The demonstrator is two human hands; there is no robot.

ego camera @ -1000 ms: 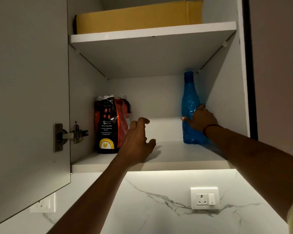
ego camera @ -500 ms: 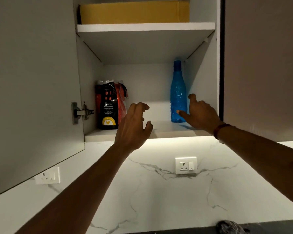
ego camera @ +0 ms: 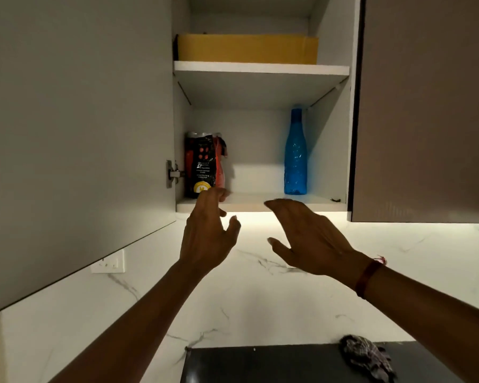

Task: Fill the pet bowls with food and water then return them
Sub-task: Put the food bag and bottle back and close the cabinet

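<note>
A wall cabinet [ego camera: 329, 147] is seen open, its grey door [ego camera: 78, 134] swung out to the left and a brown door [ego camera: 426, 106] shut on the right; on the lower shelf [ego camera: 260, 201] a black and red bag [ego camera: 202, 164] is stood upright at the left end and a blue bottle [ego camera: 295, 158] upright towards the right, well apart; a yellow box [ego camera: 246, 48] is laid along the upper shelf [ego camera: 260, 69]; below, a white marbled wall [ego camera: 260, 299] is lit from under the cabinet, with a socket [ego camera: 108, 261] set in it at the left; a dark tabletop [ego camera: 260, 366] is seen at the bottom edge, with a crumpled cloth [ego camera: 365, 360] lying on it to the right; the left hand [ego camera: 208, 236] and right hand [ego camera: 310, 239] are raised in front of the lower shelf, apart from bag and bottle; each grip is slack, fingers loosely spread, and nothing is held; a red band [ego camera: 367, 277] is worn on the right wrist.
</note>
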